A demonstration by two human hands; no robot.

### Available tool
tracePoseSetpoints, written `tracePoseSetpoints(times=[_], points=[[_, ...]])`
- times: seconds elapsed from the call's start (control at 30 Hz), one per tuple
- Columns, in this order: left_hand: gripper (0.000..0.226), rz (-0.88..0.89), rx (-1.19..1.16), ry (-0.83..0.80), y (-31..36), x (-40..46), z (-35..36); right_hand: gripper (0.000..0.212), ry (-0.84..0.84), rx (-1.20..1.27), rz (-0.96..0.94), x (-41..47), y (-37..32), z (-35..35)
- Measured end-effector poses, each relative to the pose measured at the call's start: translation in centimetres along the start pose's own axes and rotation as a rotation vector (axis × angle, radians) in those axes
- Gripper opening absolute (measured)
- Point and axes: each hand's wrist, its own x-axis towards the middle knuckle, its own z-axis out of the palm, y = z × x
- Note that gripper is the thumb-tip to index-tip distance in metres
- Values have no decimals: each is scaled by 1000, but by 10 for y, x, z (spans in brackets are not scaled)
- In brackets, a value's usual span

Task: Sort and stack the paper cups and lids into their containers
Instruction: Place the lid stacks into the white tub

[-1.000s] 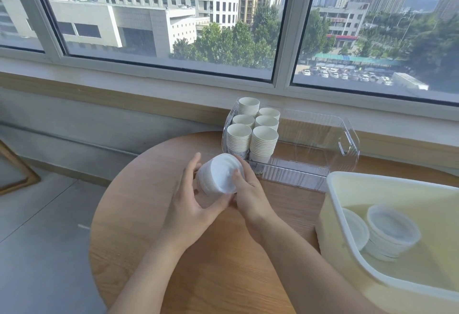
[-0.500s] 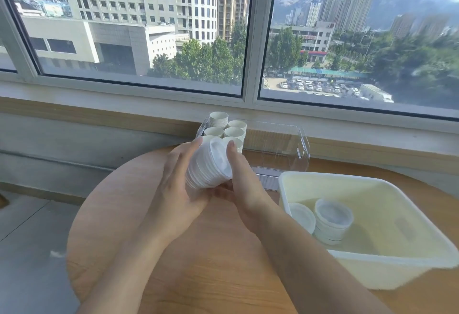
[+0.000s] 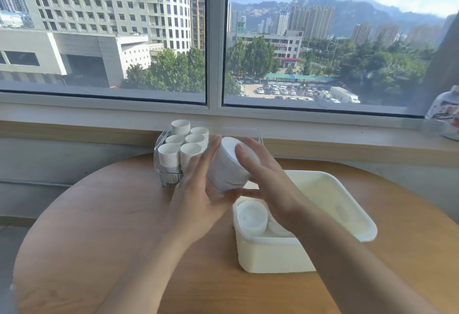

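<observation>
Round wooden table (image 3: 104,226) spreads under both hands. White plastic bin (image 3: 273,254) sits just below and to the right of the right hand (image 3: 270,187); the forearm crosses its near rim. Clear container (image 3: 166,177) stands just beyond the left hand (image 3: 198,199), holding six stacks of paper cups (image 3: 169,154) upright. Stack of white lids (image 3: 229,164) is held tilted in the air between the two hands: left fingers extended along its left side, thumb beneath; right fingers laid over its top face, thumb at the lower edge. Another lid stack (image 3: 252,218) rests in the bin's near-left corner, directly below the hands.
</observation>
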Motion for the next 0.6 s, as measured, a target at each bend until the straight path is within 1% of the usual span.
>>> tracePoseSetpoints(times=[0.07,0.17,0.33,0.4,0.5,0.6], points=[[102,0,4,-54,9,1,13,59,-11,-96,-3,-8,-2,-21],[101,38,-10,-145,19,3,30,76,-36,-255,-11,-17,-3,-54],[100,87,0,-260,30,9,57,91,-63,-526,-6,-22,3,-101],[102,102,9,-302,33,11,67,98,-64,-596,-6,-22,10,-113],[110,117,26,-334,37,13,82,107,-21,-677,-55,-23,24,-120],[116,111,26,-366,39,16,95,105,51,-662,-93,-23,37,-126]])
